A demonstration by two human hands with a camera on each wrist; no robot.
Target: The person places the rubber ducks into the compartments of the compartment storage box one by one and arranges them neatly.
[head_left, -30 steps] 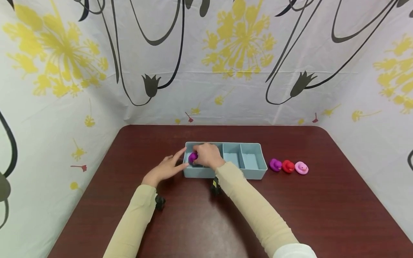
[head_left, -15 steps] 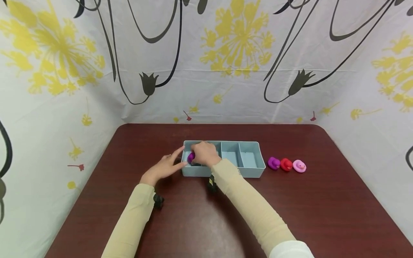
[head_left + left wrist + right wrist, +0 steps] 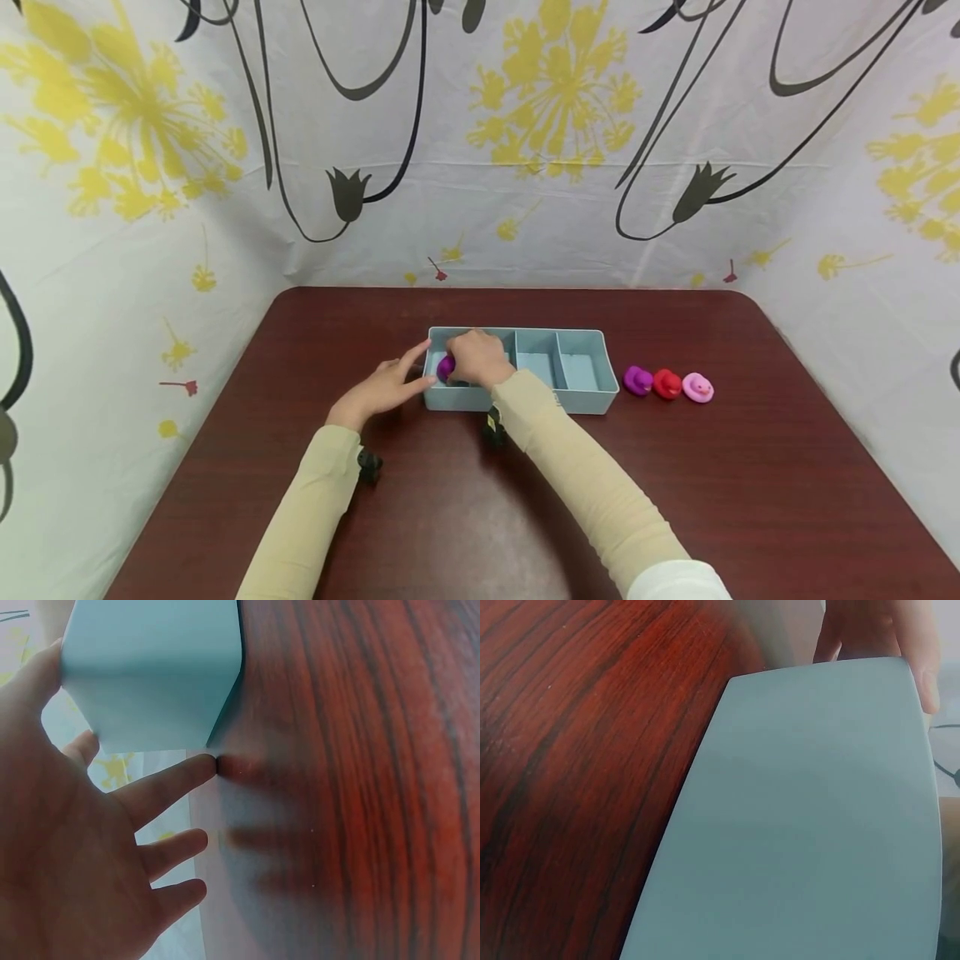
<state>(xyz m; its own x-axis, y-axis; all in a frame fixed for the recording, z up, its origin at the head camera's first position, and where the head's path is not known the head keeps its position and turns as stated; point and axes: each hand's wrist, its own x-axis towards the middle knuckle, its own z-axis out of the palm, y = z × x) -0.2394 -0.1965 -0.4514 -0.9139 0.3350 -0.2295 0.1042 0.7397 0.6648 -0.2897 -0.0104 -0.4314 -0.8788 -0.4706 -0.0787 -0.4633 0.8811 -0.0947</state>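
Observation:
A light blue divided tray (image 3: 522, 402) lies on the table, its outer wall (image 3: 154, 652) filling the top of the left wrist view. The left hand (image 3: 377, 393) rests against the tray's left end with fingers spread; its palm (image 3: 67, 825) faces the left wrist camera. Inside the left part of the tray, the right hand (image 3: 480, 358) pinches a purple duck (image 3: 446, 367), partly covered by the fingers. In the right wrist view the tray's side (image 3: 795, 810) hides the right hand, and fingers of the left hand (image 3: 885, 637) show beyond it.
Right of the tray, a purple duck (image 3: 638, 381), a red duck (image 3: 667, 384) and a pink duck (image 3: 698, 387) stand in a row on the dark red table (image 3: 450, 517). A patterned cloth (image 3: 450, 208) hangs behind and beside the table.
Both hands keep nearly the same positions, with the right hand still at the purple duck. The whole head view has shifted slightly.

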